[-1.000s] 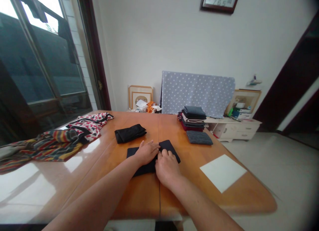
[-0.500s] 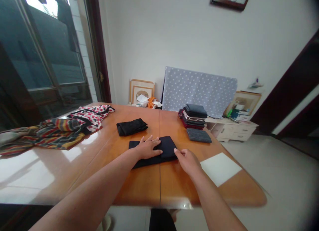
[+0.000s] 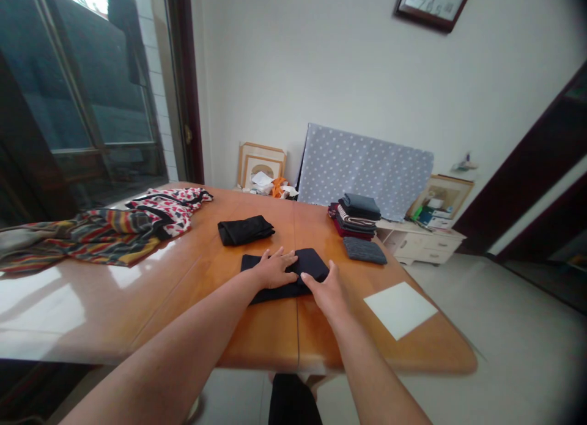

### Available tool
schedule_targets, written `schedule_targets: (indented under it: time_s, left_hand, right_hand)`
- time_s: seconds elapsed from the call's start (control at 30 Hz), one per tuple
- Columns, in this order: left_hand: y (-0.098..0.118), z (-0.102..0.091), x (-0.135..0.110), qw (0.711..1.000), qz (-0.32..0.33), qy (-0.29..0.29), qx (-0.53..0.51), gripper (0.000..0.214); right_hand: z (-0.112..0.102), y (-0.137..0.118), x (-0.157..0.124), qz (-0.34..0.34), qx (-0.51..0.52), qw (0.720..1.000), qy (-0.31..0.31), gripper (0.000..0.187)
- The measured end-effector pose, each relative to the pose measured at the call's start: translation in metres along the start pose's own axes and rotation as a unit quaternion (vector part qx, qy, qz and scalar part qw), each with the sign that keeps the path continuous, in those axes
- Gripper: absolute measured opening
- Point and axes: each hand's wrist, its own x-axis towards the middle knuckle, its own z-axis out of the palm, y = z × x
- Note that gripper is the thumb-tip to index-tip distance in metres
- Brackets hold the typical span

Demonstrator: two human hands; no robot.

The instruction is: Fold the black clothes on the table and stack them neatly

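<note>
A folded dark navy cloth (image 3: 312, 263) lies on the wooden table (image 3: 257, 339) in front of me. My left hand (image 3: 274, 269) rests flat on its middle, fingers spread and open. My right hand (image 3: 326, 288) is at the cloth's right end, thumb and fingers apart around the edge; I cannot see whether they pinch the fabric. A second folded black cloth (image 3: 245, 229) lies just beyond, apart from both hands.
A stack of folded clothes (image 3: 358, 215) and a single grey folded piece (image 3: 364, 250) sit at the far right. A white sheet (image 3: 400, 301) lies near the right edge. Colourful striped and red-dotted garments (image 3: 114, 229) are spread at the left. A window is at left.
My right hand slid from the cloth's middle out to its right end, folding that end over. The left hand stayed pressed on the cloth. The camera shifted a little.
</note>
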Motion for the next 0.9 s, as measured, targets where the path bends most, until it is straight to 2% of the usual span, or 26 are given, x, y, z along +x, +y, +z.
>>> schedule_targets:
  time_s: [0.07, 0.33, 0.43, 0.57, 0.73, 0.9]
  left_hand:
    - [0.0, 0.0, -0.001, 1.0, 0.001, 0.0, -0.003, 0.075]
    - [-0.002, 0.001, 0.0, 1.0, 0.002, 0.009, -0.006, 0.076]
    - [-0.005, 0.002, 0.002, 1.0, 0.004, 0.015, -0.012, 0.076]
    - [-0.01, 0.004, 0.006, 0.999, -0.013, 0.022, -0.032, 0.064]
    - [-0.017, 0.006, 0.01, 0.998, -0.016, 0.051, -0.037, 0.061]
    - [-0.019, 0.004, 0.008, 0.992, 0.011, 0.101, -0.069, 0.053]
  right_hand:
    - [0.003, -0.002, -0.003, -0.011, -0.011, 1.0, 0.008, 0.11]
    - [0.011, -0.007, -0.015, -0.045, -0.004, 0.998, 0.048, 0.115]
    - [0.015, -0.009, -0.019, -0.086, 0.008, 0.994, 0.071, 0.109]
    - [0.021, -0.013, -0.024, -0.127, 0.011, 0.987, 0.099, 0.101]
    - [0.029, -0.019, -0.031, -0.159, -0.013, 0.982, 0.098, 0.094]
    - [0.034, -0.023, -0.038, -0.239, -0.029, 0.967, 0.078, 0.088]
